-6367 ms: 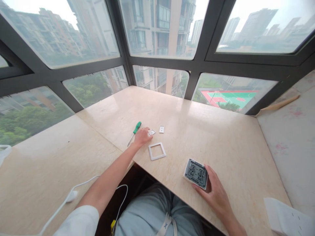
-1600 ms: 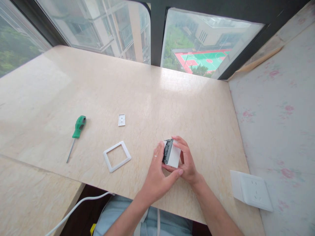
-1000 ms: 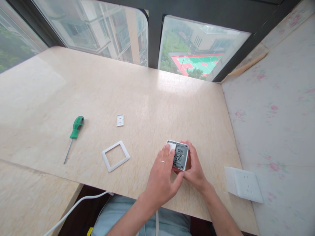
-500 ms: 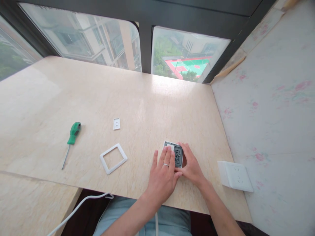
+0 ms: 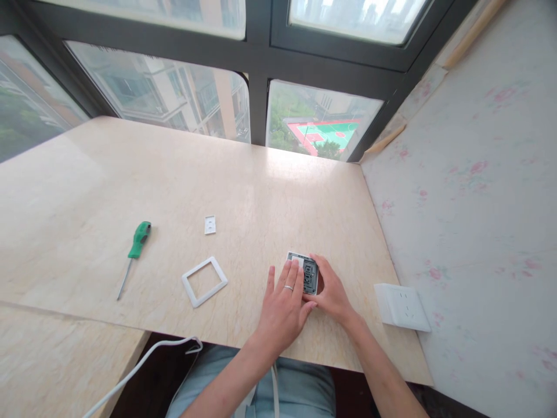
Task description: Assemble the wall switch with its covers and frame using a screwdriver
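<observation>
A grey-and-white switch module point(image 5: 308, 274) lies flat on the beige marble tabletop point(image 5: 261, 191), near its front edge. My left hand point(image 5: 282, 307) rests on the module's left half with its fingers stretched out, pressing on a small white piece there. A ring sits on one finger. My right hand point(image 5: 333, 293) grips the module's right side with its fingers curled round the edge. To the left lie a white square frame point(image 5: 204, 281) and a small white key piece point(image 5: 210, 224).
A green-handled screwdriver point(image 5: 134, 248) lies at the far left. A white wall socket point(image 5: 402, 306) sits on the floral-papered wall at the right. A white cable point(image 5: 139, 366) hangs below the table's front edge. Dark-framed windows rise behind the table.
The module was held up between both hands; it now lies flat on the table. My left fingers went from pinching it to lying flat on top. The camera tilted upward.
</observation>
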